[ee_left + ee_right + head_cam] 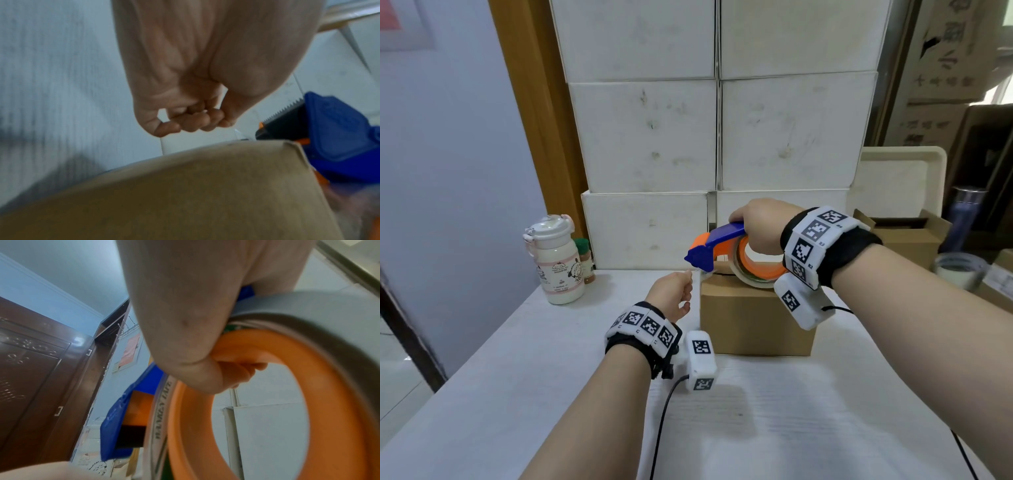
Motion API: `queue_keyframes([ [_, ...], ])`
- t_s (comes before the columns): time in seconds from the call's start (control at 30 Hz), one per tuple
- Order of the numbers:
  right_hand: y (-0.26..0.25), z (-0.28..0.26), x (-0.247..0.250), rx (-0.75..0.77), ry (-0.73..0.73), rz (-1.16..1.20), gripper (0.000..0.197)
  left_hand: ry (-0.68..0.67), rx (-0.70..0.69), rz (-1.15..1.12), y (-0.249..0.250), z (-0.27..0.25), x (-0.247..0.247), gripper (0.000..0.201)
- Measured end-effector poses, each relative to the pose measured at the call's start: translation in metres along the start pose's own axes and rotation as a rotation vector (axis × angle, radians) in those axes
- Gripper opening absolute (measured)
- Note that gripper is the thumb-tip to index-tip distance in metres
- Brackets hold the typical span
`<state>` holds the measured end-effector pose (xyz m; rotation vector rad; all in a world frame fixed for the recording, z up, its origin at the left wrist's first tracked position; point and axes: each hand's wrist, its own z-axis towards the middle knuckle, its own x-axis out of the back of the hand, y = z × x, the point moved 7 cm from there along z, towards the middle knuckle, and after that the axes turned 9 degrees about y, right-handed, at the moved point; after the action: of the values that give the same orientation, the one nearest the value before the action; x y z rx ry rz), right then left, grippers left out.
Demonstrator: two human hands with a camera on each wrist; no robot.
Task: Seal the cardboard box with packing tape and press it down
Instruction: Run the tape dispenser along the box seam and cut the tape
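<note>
A small brown cardboard box (pixel 753 318) (pixel 185 194) stands on the white table (pixel 551 394). Above its top, my right hand (pixel 760 222) (pixel 185 305) grips a blue and orange tape dispenser (pixel 709 245) (pixel 339 138) (pixel 115 426) that carries a tape roll (pixel 753 274) (pixel 308 305). My fingers curl through its orange core (pixel 339 386). The cutter end points left, just past the box's top left edge. There my left hand (pixel 674 294) (pixel 195 65) has its fingers curled and pinches the free tape end (pixel 697 275) beside the box's left side.
A white bottle (pixel 556 263) and a small spice jar (pixel 585 260) stand at the table's back left. Stacked white boxes (pixel 715 137) form a wall behind. On the right are an open carton (pixel 907 236), a pale tray (pixel 900 181) and a cup (pixel 959 270). Cables (pixel 664 411) cross the near table.
</note>
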<state>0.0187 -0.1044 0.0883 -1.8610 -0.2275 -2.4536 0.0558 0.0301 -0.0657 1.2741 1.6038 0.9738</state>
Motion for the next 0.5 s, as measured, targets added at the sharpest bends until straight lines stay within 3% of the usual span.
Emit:
queue_keyframes([
  [0.5, 0.007, -0.004, -0.008, -0.009, 0.003, 0.001, 0.032, -0.036, 0.076, -0.075, -0.01, -0.007, -0.013, 0.034],
])
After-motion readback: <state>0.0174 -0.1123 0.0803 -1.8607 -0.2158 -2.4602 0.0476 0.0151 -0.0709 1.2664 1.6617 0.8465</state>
